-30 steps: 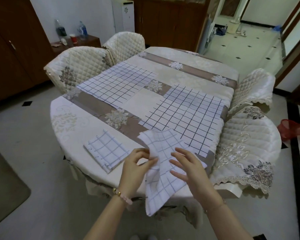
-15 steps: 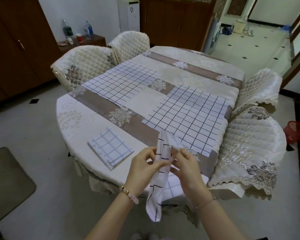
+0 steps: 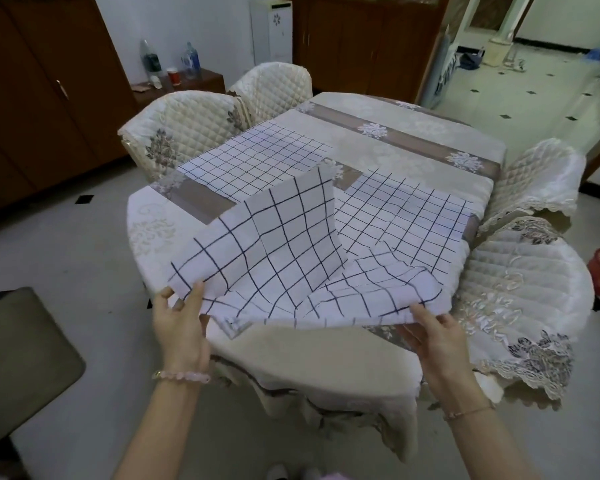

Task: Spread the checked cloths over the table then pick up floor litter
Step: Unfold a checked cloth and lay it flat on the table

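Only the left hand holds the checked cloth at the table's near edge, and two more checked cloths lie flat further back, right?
No: both hands hold it. The head view shows the left hand pinching one near corner of the lifted cloth and the right hand gripping the other. The left flat cloth and right flat cloth do lie further back on the table.

The checked cloth [image 3: 284,251] was thin, matt woven fabric, white with dark grid lines and soft creases. The tablecloth [image 3: 395,161] was a heavier cream fabric with a faint sheen and woven floral bands. The chair covers [image 3: 527,271] were quilted, satin-like cloth, glossy and edged with lace. The cupboards [image 3: 32,98] were dark polished wood. The floor [image 3: 84,237] was smooth pale tile with a dull shine. A bead bracelet [image 3: 184,376] looked glossy and pink.
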`<control>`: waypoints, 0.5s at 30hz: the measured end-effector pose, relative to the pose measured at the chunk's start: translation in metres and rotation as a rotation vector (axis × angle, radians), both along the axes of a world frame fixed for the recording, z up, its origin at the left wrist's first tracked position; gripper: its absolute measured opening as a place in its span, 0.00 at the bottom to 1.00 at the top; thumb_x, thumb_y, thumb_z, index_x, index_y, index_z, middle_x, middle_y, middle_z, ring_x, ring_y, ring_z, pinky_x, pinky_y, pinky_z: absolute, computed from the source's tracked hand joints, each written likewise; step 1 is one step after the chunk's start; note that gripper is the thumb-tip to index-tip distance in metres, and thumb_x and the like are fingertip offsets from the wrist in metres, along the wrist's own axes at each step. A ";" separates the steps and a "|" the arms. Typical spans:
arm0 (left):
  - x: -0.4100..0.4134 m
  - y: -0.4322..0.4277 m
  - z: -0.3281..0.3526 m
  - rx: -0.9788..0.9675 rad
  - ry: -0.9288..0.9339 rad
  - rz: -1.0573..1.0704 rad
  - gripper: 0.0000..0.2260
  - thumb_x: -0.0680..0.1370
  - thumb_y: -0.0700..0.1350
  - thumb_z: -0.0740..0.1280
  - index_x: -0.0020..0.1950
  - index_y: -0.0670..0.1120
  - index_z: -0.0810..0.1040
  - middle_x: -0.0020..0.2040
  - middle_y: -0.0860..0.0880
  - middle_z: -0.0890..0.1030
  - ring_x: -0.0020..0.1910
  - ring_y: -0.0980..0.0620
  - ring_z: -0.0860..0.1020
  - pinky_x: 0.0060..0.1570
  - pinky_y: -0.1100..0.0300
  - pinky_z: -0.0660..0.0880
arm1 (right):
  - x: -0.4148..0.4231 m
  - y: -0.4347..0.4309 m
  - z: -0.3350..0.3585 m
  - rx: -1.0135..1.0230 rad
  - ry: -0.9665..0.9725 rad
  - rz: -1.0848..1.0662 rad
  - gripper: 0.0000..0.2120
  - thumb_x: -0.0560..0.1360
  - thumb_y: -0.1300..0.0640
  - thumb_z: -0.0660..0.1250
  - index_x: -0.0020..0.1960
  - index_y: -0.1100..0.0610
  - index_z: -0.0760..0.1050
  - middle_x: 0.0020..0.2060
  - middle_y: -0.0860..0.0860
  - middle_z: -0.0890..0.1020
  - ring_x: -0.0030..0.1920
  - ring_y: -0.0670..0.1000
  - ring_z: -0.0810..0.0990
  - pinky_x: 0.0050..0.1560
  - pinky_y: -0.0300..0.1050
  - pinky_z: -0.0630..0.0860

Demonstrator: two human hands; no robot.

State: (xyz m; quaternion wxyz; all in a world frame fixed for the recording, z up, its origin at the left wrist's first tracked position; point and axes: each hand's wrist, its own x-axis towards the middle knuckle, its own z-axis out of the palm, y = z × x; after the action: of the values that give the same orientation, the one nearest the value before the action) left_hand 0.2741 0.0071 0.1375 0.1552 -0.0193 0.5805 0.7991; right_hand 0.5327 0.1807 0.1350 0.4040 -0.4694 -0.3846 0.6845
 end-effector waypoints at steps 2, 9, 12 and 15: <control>0.000 -0.009 -0.025 -0.066 -0.080 0.032 0.19 0.74 0.38 0.70 0.62 0.43 0.69 0.51 0.48 0.76 0.50 0.51 0.76 0.52 0.56 0.73 | 0.001 -0.002 -0.022 -0.072 -0.082 0.008 0.04 0.75 0.66 0.65 0.42 0.61 0.73 0.32 0.56 0.79 0.32 0.51 0.80 0.33 0.40 0.82; 0.008 -0.043 -0.082 -0.227 -0.322 0.061 0.18 0.74 0.31 0.66 0.62 0.41 0.71 0.59 0.40 0.74 0.45 0.49 0.76 0.37 0.66 0.79 | 0.021 -0.012 -0.072 -0.239 -0.304 -0.016 0.04 0.74 0.71 0.64 0.44 0.65 0.75 0.35 0.59 0.78 0.35 0.55 0.76 0.25 0.37 0.78; 0.002 -0.060 -0.098 -0.280 -0.363 0.026 0.19 0.74 0.32 0.67 0.63 0.41 0.68 0.60 0.38 0.74 0.47 0.47 0.76 0.28 0.68 0.78 | 0.032 -0.013 -0.078 -0.199 -0.440 0.025 0.07 0.71 0.73 0.64 0.41 0.63 0.76 0.39 0.63 0.80 0.36 0.56 0.77 0.32 0.44 0.79; -0.010 -0.075 -0.103 -0.352 -0.353 -0.128 0.18 0.75 0.34 0.67 0.64 0.40 0.69 0.54 0.39 0.78 0.43 0.48 0.78 0.27 0.63 0.79 | 0.034 -0.008 -0.074 -0.150 -0.479 0.131 0.07 0.73 0.72 0.64 0.49 0.65 0.76 0.41 0.56 0.79 0.39 0.51 0.77 0.29 0.39 0.78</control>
State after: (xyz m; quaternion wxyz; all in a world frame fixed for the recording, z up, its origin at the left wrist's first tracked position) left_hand 0.2637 -0.0679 0.0345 0.2985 -0.1486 0.6744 0.6588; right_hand 0.5668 0.1731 0.0614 0.2201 -0.6210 -0.4469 0.6050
